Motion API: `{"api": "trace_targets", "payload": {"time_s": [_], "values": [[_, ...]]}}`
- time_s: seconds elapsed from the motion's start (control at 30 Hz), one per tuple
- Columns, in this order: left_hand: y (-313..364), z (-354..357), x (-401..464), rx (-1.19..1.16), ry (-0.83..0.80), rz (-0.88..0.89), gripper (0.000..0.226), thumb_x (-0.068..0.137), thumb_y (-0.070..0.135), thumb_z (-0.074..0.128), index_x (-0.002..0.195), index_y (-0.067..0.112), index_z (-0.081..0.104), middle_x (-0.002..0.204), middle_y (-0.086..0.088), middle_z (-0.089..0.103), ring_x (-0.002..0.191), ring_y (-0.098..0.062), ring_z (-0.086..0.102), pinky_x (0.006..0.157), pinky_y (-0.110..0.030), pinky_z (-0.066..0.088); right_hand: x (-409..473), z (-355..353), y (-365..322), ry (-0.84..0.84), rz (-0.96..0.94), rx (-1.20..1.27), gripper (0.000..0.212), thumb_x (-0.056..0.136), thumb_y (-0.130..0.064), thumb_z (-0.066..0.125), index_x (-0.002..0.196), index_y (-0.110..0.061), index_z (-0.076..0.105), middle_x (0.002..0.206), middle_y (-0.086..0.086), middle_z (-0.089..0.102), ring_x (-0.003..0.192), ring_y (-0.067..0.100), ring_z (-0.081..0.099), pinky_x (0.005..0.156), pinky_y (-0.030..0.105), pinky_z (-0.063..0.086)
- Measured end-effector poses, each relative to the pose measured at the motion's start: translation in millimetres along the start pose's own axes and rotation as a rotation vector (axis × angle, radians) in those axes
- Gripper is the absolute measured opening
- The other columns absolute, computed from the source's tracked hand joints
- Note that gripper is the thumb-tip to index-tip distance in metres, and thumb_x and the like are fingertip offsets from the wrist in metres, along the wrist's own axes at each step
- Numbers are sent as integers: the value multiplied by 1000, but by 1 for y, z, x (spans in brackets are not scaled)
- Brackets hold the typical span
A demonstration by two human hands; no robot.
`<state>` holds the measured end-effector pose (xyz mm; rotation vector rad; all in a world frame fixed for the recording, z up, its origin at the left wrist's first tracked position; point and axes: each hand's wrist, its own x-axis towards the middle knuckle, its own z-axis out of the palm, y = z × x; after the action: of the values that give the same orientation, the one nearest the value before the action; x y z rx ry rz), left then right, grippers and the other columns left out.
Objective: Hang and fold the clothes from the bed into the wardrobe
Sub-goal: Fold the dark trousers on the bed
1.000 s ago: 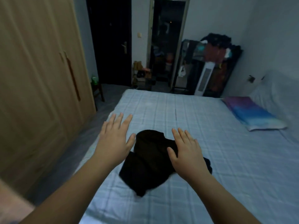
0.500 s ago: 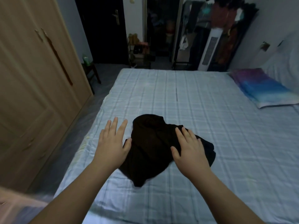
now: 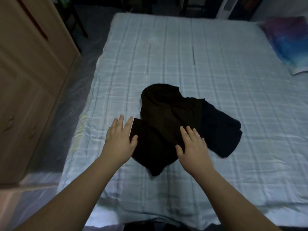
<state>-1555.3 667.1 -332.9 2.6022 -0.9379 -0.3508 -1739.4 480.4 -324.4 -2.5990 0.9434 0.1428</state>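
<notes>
Blue checked sheets are covering the bed (image 3: 183, 55). Black clothes (image 3: 168, 117) are being touched by two spread hands: the left hand (image 3: 119, 140) at their left edge, the right hand (image 3: 193, 147) flat on top. Left of both, the wardrobe (image 3: 30, 72) is being kept closed.

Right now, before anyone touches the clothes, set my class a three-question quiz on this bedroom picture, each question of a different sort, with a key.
1. True or false: the left hand grips the dark garment.
2. Multiple choice: the pillow lies at the bed's (A) near left corner, (B) far right side, (C) centre.
3. Fill in: the wardrobe doors are ____.

Key
1. False: its fingers are straight, at the garment's left edge; the right hand is also open, over the cloth.
2. B.
3. Closed.
</notes>
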Motion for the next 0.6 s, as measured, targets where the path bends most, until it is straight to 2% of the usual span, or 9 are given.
{"api": "trace_targets", "payload": {"time_s": [0.17,0.27,0.47,0.53,0.6], "values": [[-28,71,11,-56,-129,-62,71,99,42,49,158,27,13,166,-12,1,152,-33,1,123,-49,15,28,70,14,-91,16,15,73,99,-41,50,159,-26,12,166,3,15,153,24,12,123,48,20],[-38,118,16,-58,-160,-63,75,97,41,54,158,25,14,165,-17,6,151,-37,7,122,-50,20,44,114,25,-151,11,40,76,98,-40,53,159,-27,11,166,3,14,153,25,12,122,49,21],[-35,211,37,-83,-293,-125,89,93,50,58,158,30,1,166,-11,-1,152,-32,4,122,-44,15,88,203,55,-312,-37,-32,84,95,-56,50,159,-33,1,168,0,2,154,26,2,124,51,12],[-31,236,41,-54,-362,-137,95,90,52,61,158,31,-3,166,-13,-2,151,-33,8,121,-44,20,99,223,64,-366,-46,-54,85,93,-58,51,159,-34,3,168,-1,0,154,26,0,123,50,9],[-28,250,43,4,-354,-143,94,90,48,63,158,33,0,164,-16,6,148,-34,17,117,-45,29,104,235,71,-372,-62,-81,81,93,-54,55,158,-35,11,167,0,4,153,25,6,123,50,12]]}}
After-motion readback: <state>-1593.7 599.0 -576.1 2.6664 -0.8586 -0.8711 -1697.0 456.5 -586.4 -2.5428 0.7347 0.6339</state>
